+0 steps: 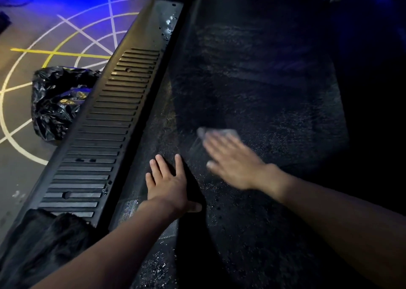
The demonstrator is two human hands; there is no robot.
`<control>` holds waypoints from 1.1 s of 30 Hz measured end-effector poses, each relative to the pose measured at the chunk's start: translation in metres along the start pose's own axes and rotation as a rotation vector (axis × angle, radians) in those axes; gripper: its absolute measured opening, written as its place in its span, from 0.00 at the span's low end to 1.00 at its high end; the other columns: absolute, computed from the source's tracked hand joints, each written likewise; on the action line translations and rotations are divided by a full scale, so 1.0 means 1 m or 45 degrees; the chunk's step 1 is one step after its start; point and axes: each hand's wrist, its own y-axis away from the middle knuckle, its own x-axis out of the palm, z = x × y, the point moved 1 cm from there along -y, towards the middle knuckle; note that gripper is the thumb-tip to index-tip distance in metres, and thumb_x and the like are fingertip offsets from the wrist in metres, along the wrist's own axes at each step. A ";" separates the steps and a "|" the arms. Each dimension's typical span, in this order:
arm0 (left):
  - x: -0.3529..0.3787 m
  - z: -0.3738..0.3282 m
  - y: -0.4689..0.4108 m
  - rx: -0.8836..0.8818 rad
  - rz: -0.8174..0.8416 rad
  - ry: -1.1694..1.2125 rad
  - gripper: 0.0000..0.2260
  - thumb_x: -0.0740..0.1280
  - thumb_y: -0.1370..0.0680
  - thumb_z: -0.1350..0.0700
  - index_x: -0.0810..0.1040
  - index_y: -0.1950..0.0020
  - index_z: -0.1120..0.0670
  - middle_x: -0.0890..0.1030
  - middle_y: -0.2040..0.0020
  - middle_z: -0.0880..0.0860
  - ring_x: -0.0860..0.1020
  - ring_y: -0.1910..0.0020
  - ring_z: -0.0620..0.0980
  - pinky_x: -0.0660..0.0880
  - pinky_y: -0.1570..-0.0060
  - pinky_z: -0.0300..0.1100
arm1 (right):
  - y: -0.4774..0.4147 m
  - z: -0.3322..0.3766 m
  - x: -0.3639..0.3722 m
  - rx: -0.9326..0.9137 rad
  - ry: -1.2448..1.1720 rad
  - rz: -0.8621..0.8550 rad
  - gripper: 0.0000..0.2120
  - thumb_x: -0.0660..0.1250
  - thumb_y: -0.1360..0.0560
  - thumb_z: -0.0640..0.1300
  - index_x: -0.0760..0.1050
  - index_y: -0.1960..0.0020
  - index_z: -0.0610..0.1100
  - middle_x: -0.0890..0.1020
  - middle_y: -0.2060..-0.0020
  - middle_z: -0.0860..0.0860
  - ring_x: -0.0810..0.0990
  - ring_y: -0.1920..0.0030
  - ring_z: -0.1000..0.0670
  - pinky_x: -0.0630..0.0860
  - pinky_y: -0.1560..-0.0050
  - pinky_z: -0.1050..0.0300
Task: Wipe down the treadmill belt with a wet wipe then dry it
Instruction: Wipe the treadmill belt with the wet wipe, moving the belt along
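The treadmill belt (252,80) runs up the middle, with the side rail (105,121) along its left edge. Left of the rail, a bag (55,104) sits on the floor (22,36). The left hand (167,183) rests flat on the belt beside the rail. The right hand (232,163) lies to its right and farther ahead, its fingers (216,144) on a wipe (216,132) on the belt.
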 end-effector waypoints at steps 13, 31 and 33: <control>-0.004 -0.014 -0.006 0.215 0.032 0.005 0.62 0.77 0.35 0.41 0.34 0.23 0.63 0.31 0.24 0.61 0.33 0.24 0.58 0.44 0.24 0.53 | 0.036 0.025 0.027 -0.272 0.094 0.001 0.35 0.41 0.19 0.61 0.48 0.19 0.40 0.44 0.20 0.44 0.38 0.20 0.46 0.39 0.21 0.45; -0.002 -0.047 -0.003 0.373 0.033 -0.188 0.59 0.76 0.31 0.44 0.32 0.22 0.57 0.29 0.25 0.65 0.32 0.24 0.61 0.43 0.24 0.55 | 0.084 -0.018 0.030 -0.197 0.041 0.007 0.32 0.42 0.16 0.60 0.41 0.19 0.45 0.40 0.20 0.48 0.35 0.21 0.49 0.35 0.23 0.48; -0.008 -0.051 -0.002 0.357 0.114 -0.120 0.61 0.75 0.33 0.39 0.30 0.23 0.54 0.28 0.26 0.65 0.30 0.25 0.61 0.41 0.24 0.57 | 0.076 -0.045 0.021 0.064 0.023 -0.035 0.31 0.40 0.16 0.60 0.38 0.19 0.46 0.39 0.20 0.47 0.33 0.21 0.50 0.34 0.22 0.48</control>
